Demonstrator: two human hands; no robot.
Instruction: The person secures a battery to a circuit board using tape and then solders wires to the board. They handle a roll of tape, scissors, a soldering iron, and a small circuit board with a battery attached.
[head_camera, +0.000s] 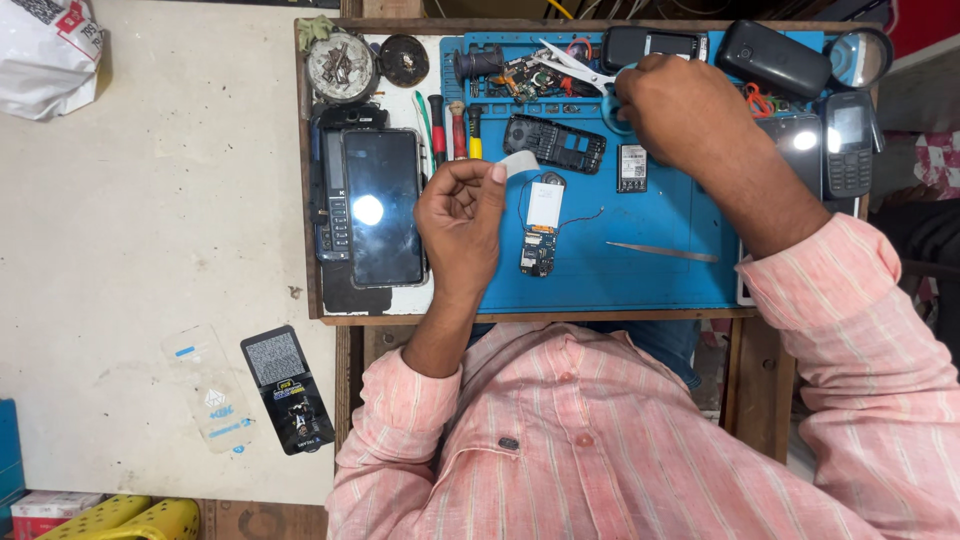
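My left hand (462, 222) pinches a small white strip of tape (518, 162) between thumb and forefinger, just above the blue work mat (650, 270). My right hand (680, 110) reaches to the mat's far edge and closes on the blue handle of a pair of scissors (570, 63). Between the hands lie an opened phone circuit board with a white part and thin wires (541, 222), a black phone frame (554, 143) and a small battery (632, 167). Metal tweezers (662, 252) rest on the mat under my right forearm.
A large black smartphone (381, 205) lies on a keypad phone at the table's left. Screwdrivers (452, 128), two round tins (342, 66), several keypad phones (848, 142) and a magnifier (860, 55) line the edges. Packets (288, 388) and a white bag (45, 55) lie on the floor.
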